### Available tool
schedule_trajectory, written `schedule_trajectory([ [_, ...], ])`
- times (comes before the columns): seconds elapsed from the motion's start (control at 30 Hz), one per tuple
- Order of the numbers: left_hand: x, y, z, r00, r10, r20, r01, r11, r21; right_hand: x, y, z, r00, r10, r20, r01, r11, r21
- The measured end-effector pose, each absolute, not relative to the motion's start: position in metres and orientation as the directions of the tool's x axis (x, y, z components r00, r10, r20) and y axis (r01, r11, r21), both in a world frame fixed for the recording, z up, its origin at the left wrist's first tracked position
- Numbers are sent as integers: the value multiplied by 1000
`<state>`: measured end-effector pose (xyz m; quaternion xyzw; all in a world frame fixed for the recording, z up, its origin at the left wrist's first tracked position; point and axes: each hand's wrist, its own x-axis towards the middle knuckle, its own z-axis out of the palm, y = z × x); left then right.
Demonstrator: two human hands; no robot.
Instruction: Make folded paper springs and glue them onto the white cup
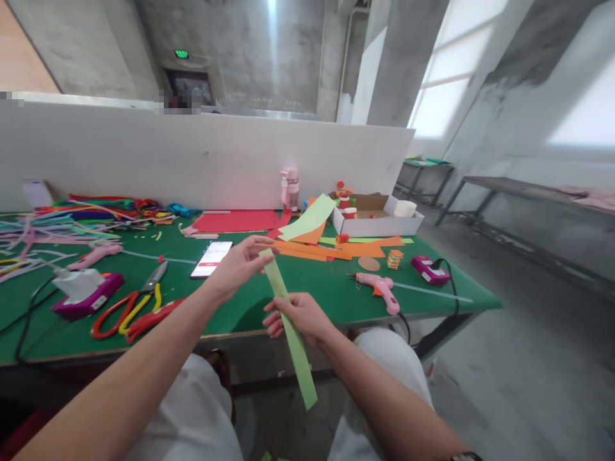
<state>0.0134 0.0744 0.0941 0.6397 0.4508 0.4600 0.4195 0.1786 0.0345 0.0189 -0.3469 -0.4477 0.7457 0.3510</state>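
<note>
A long light-green paper strip point(294, 339) hangs slanted over the near edge of the green table point(336, 291). My left hand point(240, 264) pinches its upper end between thumb and fingers. Lower down, my right hand point(300, 317) is closed around the middle of the strip, and the rest dangles below it between my knees. A phone point(211, 258) with a lit screen lies just behind my left hand.
Scissors with red and yellow handles point(132, 307) lie at the left front. A pink glue gun point(379, 289) and purple power block point(430, 269) sit at the right. Orange and green paper sheets point(327, 246), a white box point(379, 218) and pipe cleaners point(72, 218) lie further back.
</note>
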Motion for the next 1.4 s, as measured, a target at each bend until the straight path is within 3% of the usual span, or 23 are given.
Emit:
schedule_trajectory([
  [0.13,28,91,81,342,939,29,102,-68,992,189,39,15,-505,843,-187,-219,-334,-917],
  [0.27,35,100,65,232,969,81,66,-98,993,199,36,8,-512,831,-217,-216,-369,-904],
  [0.4,27,106,55,165,984,67,152,-93,984,197,23,-2,-535,782,-319,-133,-451,-883],
  [0.57,6,113,49,-49,990,133,157,-124,980,189,5,-11,-552,724,-413,-35,-515,-857],
  [0.93,-27,120,51,-290,930,224,103,-203,974,193,-10,-23,-638,638,-431,25,-542,-840],
  [1.03,-42,120,55,-377,894,242,85,-227,970,206,-17,-28,-742,474,-474,230,-483,-845],
  [1.13,-53,120,61,-461,846,267,39,-281,959,230,-14,-12,-797,326,-508,437,-269,-858],
  [1.17,-55,119,62,-467,843,267,34,-284,958,237,-8,-2,-791,352,-501,442,-238,-865],
  [1.23,-51,117,64,-426,868,256,60,-255,965,241,13,24,-703,555,-444,419,-180,-890],
  [1.3,-40,115,66,-331,909,253,125,-224,967,231,41,47,-493,847,-198,263,-72,-962],
  [1.37,-22,114,68,-206,946,252,184,-215,959,209,70,58,-354,935,12,180,81,-980],
  [1.4,-13,114,70,-146,959,243,203,-212,956,196,82,58,-365,931,18,133,72,-988],
])
